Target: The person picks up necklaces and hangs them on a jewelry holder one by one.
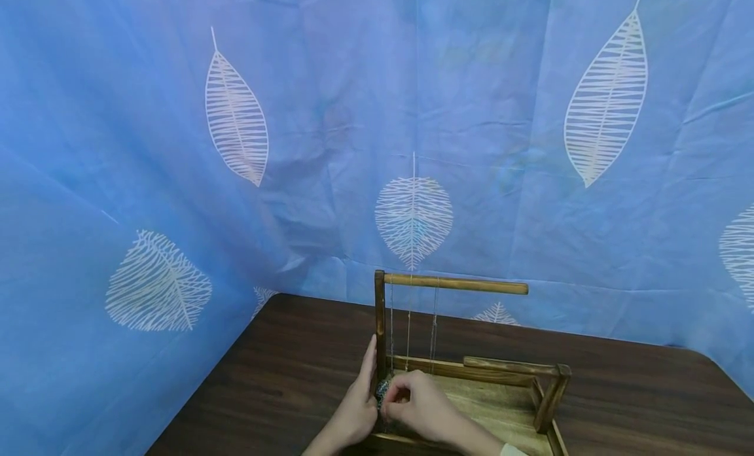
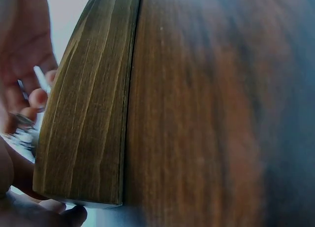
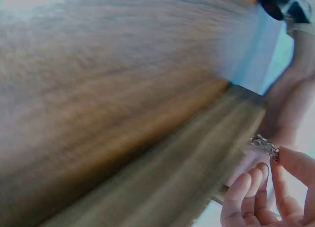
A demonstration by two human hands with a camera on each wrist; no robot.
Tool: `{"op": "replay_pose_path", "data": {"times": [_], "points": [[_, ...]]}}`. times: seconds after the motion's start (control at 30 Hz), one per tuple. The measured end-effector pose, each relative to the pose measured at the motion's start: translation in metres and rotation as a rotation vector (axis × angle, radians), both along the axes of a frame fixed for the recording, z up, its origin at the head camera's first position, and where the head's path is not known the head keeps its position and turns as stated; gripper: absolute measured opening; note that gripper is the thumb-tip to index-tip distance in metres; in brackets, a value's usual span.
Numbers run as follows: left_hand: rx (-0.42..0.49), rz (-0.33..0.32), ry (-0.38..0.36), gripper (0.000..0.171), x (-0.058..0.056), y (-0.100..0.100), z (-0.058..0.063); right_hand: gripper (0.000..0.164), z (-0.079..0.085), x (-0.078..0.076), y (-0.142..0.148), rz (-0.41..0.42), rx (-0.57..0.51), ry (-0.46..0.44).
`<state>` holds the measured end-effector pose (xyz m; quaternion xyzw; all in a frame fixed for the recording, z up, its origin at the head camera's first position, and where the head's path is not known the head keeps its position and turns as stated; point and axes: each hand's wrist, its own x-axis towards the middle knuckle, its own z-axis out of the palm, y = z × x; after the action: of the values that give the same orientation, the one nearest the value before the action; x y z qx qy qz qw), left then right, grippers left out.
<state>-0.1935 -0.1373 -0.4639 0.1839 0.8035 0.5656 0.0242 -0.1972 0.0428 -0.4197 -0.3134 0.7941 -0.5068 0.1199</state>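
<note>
Pinched a silvery chain firmly with thumb and forefinger of the right hand, and bent the other three fingers loosely beside. Laid the left hand along the outer side of a wooden post, with fingers straight, close together and pointing upward; could not tell the position of the left thumb, nor any hold of it on the chain. Held the chain bunched between both hands, near the foot of the post, at the left end of a wooden tray; could not tell exactly whether inside the low walls or just above. Saw in the tray, to the right of the right hand, a pale floor of wood, with darker walls around. Saw at the right end of this container a short support, a little tilted, carrying a low rail toward the left. Found at the top of the post a long bar, reaching to the right over the tray, with some hanging chains, thin and apart, going down toward the tray; could not see well the lower ends, partly behind the right hand. Noticed under the tray a dark wooden table, and behind it a blue cloth with white leaves.
</note>
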Motion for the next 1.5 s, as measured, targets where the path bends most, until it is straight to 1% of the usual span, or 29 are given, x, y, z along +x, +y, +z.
{"op": "replay_pose_path", "data": {"times": [0.13, 0.27, 0.57, 0.7, 0.8, 0.9, 1.0, 1.07, 1.1, 1.17, 1.2, 1.27, 1.33, 1.43, 1.5], "points": [[0.003, -0.01, 0.021, 0.113, 0.0, -0.001, 0.001, 0.008, 0.019, 0.004, 0.002, -0.007, -0.04, 0.034], [0.015, -0.018, 0.014, 0.113, 0.002, -0.001, 0.002, 0.006, 0.039, 0.006, 0.004, -0.026, -0.05, 0.063], [0.009, 0.014, -0.012, 0.113, 0.002, 0.001, 0.002, 0.007, 0.087, 0.008, 0.008, -0.078, -0.087, 0.071], [0.016, 0.003, -0.017, 0.112, 0.001, 0.002, 0.002, 0.013, 0.107, 0.006, 0.012, -0.087, -0.107, 0.054], [0.022, -0.002, -0.019, 0.112, 0.001, 0.002, 0.001, 0.016, 0.118, 0.003, 0.014, -0.087, -0.134, 0.033], [0.027, -0.001, -0.021, 0.112, 0.001, 0.002, 0.001, 0.018, 0.128, 0.0, 0.017, -0.084, -0.184, 0.002], [0.02, 0.007, -0.02, 0.112, 0.0, 0.002, 0.001, 0.019, 0.135, -0.002, 0.02, -0.108, -0.21, -0.026], [0.019, 0.014, -0.016, 0.113, 0.0, 0.002, 0.001, 0.019, 0.133, -0.002, 0.021, -0.113, -0.174, -0.01], [0.02, 0.017, -0.014, 0.114, 0.0, 0.002, 0.001, 0.018, 0.13, -0.001, 0.022, -0.109, -0.139, 0.011], [0.018, 0.023, -0.013, 0.115, -0.001, 0.002, 0.001, 0.014, 0.117, 0.001, 0.023, -0.068, -0.06, 0.051], [0.018, 0.024, -0.011, 0.115, -0.001, 0.002, 0.001, 0.012, 0.108, 0.003, 0.023, -0.035, -0.019, 0.062], [0.015, 0.023, -0.012, 0.115, -0.001, 0.002, 0.001, 0.007, 0.083, 0.006, 0.023, 0.034, 0.056, 0.071], [0.009, 0.024, -0.019, 0.114, 0.0, 0.001, 0.001, 0.006, 0.055, 0.007, 0.021, 0.085, 0.119, 0.047], [-0.002, 0.026, -0.03, 0.113, 0.0, 0.001, 0.001, 0.007, 0.014, 0.004, 0.018, 0.104, 0.201, -0.008], [-0.006, 0.03, -0.04, 0.114, 0.0, 0.002, 0.001, 0.007, -0.006, 0.001, 0.015, 0.087, 0.224, -0.052]]}}
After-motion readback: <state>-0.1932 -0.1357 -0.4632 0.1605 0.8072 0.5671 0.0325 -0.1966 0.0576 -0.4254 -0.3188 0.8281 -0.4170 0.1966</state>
